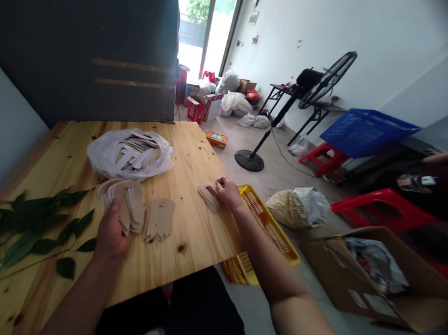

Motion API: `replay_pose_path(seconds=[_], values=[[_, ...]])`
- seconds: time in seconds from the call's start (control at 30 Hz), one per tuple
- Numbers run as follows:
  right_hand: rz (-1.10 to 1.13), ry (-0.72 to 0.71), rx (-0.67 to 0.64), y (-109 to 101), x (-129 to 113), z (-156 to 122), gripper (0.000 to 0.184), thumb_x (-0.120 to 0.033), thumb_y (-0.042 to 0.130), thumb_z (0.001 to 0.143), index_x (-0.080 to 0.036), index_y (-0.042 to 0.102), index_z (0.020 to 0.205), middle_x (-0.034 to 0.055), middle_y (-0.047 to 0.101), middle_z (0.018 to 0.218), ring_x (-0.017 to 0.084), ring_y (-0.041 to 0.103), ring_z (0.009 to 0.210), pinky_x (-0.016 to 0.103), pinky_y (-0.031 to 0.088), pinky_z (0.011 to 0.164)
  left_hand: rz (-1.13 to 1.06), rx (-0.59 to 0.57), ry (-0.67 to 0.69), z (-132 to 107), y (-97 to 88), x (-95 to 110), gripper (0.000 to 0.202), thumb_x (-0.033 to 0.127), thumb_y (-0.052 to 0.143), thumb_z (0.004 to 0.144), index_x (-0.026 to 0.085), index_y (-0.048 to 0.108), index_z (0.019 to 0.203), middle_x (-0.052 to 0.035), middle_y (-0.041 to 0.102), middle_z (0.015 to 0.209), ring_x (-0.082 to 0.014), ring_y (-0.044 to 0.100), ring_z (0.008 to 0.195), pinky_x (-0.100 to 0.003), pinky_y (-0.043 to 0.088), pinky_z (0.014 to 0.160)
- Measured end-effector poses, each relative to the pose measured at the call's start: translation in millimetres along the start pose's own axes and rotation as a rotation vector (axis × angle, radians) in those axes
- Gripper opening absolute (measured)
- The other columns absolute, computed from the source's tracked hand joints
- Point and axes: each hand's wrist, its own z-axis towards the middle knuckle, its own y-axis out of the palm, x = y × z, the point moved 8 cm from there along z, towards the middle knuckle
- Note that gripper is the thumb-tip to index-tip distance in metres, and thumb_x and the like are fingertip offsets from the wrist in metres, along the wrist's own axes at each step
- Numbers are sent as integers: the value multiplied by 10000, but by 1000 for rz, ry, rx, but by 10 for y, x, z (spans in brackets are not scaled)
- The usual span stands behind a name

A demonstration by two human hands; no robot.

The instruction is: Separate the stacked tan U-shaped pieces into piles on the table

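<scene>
A knotty wooden counter [194, 155] fills the left and centre of the frame; one fan [286, 109] stands on the grey floor [224, 162], upper right. One white bag [100, 156], left of centre, holds cut cardboard. Three stacks lie about: the left stack [123, 190], clasped by the left grip [112, 234]; the middle stack [159, 221]; the right stack [204, 191], beside the curled right grip [228, 192], whose hold I cannot tell.

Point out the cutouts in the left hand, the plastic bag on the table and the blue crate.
Cutouts [137, 202]: head view, face of the front piece.
Plastic bag [102, 152]: head view, its left side.
Blue crate [364, 133]: head view, its side wall.
</scene>
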Motion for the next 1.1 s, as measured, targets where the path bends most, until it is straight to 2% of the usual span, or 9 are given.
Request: replay_pose_path(seconds=[0.23, 0.37, 0.47, 0.53, 0.67, 0.77, 0.83, 0.9, 1.1], values=[[-53, 1, -23, -93, -26, -144, 125, -245, 644, 899, -175, 698, 987, 82, 729, 887, 199, 648, 771, 293, 432, 689, -33, -40, -4, 10, 8, -3, 213, 259, 584, 990, 228, 747, 1125, -33, 810, 1044, -203, 720, 1146, -333, 591, 995], [-5, -60, 20, -156, -249, -240, 157, -240, 558, 922, -160, 675, 990, 127, 720, 976, 220, 663, 813, 338, 479, 760, -73, -53, -75, -56, 53, -33, 193, 227, 596, 980, 191, 737, 1107, -48, 813, 992, -203, 749, 1069, -343, 593, 990], [183, -237, 69, -119, -702, -436, 185, -331, 549, 930, -187, 656, 972, 117, 711, 966, 220, 656, 783, 357, 510, 744, -90, -120, -195, -87, 117, -119, 224, 268, 597, 983, 137, 725, 1112, -105, 808, 994, -246, 748, 1084, -402, 602, 979], [328, -381, 39, -4, -1106, -656, 196, -380, 542, 944, -216, 649, 952, 92, 701, 929, 212, 647, 768, 341, 516, 704, -98, -175, -236, -93, 146, -162, 262, 300, 614, 969, 120, 718, 1128, -142, 801, 1036, -279, 741, 1104, -436, 606, 969], [462, -553, -84, 371, -1858, -1074, 160, -347, 536, 960, -240, 620, 876, 50, 665, 858, 193, 635, 774, 308, 500, 697, -101, -262, -197, -94, 164, -183, 325, 346, 687, 917, 107, 725, 1134, -173, 786, 1117, -307, 709, 1173, -449, 570, 1026], [458, -557, -118, 634, -2176, -1185, 154, -321, 541, 952, -246, 589, 826, 35, 643, 830, 192, 623, 770, 307, 482, 709, -117, -400, -120, -127, 240, -159, 414, 449, 709, 905, 129, 735, 1166, -159, 765, 1209, -304, 658, 1261, -443, 492, 1123], [437, -531, -117, 756, -2272, -1190, 131, -304, 554, 938, -246, 578, 823, 39, 646, 855, 196, 617, 773, 315, 476, 718, -121, -446, -86, -142, 260, -155, 464, 512, 719, 890, 143, 745, 1169, -152, 758, 1236, -304, 636, 1291, -443, 445, 1164], [419, -506, -102, 821, -2312, -1184, 104, -295, 584, 912, -245, 567, 822, 45, 647, 877, 205, 612, 782, 325, 471, 722, -121, -435, -76, -137, 246, -169, 479, 541, 737, 868, 145, 760, 1136, -152, 764, 1219, -307, 630, 1299, -446, 418, 1184], [402, -438, -85, 870, -2310, -1192, 203, -377, 649, 869, -256, 502, 801, 15, 607, 812, 201, 585, 738, 322, 445, 689, -111, -492, -62, -173, 279, -160, 509, 593, 735, 851, 152, 779, 1102, -154, 772, 1199, -315, 600, 1337, -454, 375, 1208]])
